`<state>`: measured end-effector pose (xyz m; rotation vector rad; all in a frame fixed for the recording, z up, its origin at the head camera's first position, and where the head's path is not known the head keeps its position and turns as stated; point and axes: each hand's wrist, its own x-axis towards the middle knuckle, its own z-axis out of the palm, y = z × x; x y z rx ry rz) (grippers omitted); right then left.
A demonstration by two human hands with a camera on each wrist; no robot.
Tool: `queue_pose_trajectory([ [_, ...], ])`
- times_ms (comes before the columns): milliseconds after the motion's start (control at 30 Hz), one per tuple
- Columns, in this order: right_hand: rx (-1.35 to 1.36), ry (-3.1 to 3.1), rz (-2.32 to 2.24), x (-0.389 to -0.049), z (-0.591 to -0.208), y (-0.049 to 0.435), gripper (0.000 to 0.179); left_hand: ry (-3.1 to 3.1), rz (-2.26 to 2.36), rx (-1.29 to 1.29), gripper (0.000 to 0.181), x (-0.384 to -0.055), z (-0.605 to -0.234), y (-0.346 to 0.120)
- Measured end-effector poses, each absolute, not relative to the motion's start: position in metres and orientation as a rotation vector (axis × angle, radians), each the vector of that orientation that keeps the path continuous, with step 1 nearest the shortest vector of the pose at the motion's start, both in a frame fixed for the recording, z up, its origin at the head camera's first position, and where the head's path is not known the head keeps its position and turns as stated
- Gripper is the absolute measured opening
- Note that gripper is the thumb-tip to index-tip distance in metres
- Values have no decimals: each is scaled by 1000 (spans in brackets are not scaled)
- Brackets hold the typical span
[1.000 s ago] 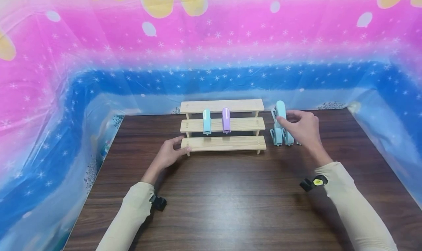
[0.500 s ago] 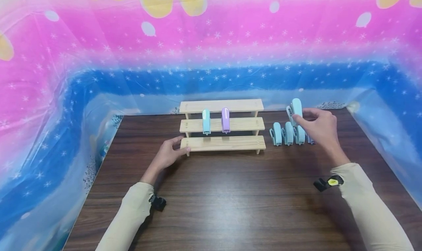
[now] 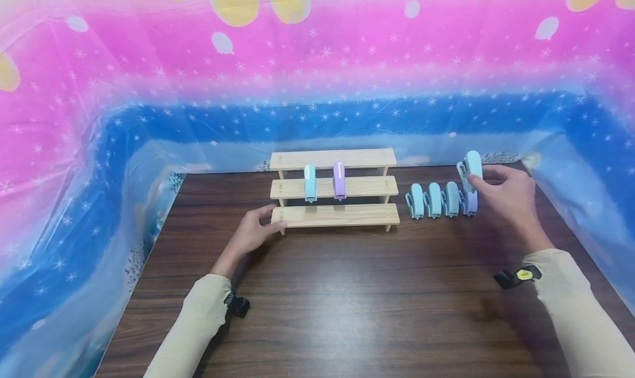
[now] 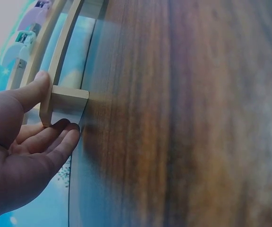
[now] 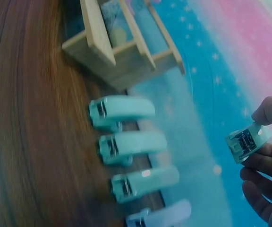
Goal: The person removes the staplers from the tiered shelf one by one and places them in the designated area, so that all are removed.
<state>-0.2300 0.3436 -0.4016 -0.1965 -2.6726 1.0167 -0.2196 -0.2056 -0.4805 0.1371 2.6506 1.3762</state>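
My right hand (image 3: 511,196) pinches a mint-green stapler (image 3: 473,166) between thumb and fingers, holding it up above the right end of a stapler row. That row on the table has three mint staplers (image 3: 434,200) and, at its right end, a lavender-blue stapler (image 3: 468,203), partly covered by the held one in the head view. My left hand (image 3: 252,229) grips the left end of the lowest step of a three-tier wooden shelf (image 3: 337,216), its thumb on the board and fingers around the end. A light-blue stapler (image 3: 310,183) and a purple stapler (image 3: 339,180) stand on the middle step.
The dark wood-grain table (image 3: 317,301) stretches in front of the shelf. Behind it and along its sides hangs a pink and blue patterned cloth (image 3: 327,64). The shelf's right end is close to the leftmost mint stapler in the row.
My right hand has carried the mint stapler to the right along the row, uncovering the staplers beneath. The left hand has stayed at the shelf's end.
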Motion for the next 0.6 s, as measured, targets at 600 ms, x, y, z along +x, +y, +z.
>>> queue_pose_trajectory([
  [600,-334,-2660,1053,-232,-434,395,73,2637,1373,112,71,-220,-479,-205],
])
